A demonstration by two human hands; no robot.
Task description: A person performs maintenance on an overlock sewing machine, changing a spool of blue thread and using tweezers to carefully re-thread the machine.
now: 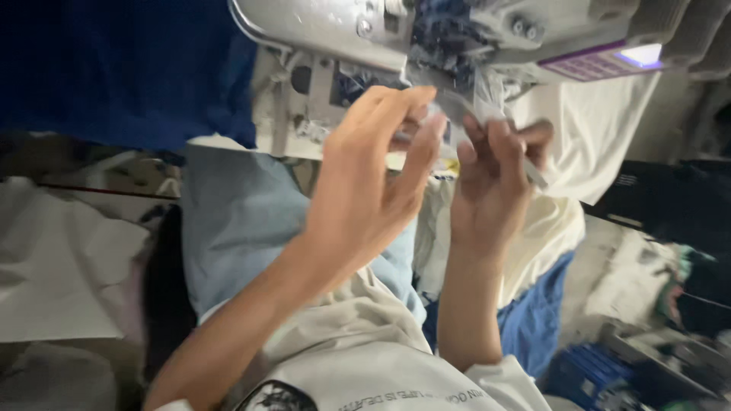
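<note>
Clear plastic film (487,103) sits pinched in the right hand (493,179) under the sewing machine (358,30), while the left hand (373,179), fingers loosely spread, touches it; the blurred grip could slip near the needle area.

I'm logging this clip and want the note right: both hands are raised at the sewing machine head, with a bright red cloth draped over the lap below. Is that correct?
Not quite. In the head view the left hand and right hand are indeed raised at the sewing machine head, but the cloth draped below them is light blue, not bright red.
</note>
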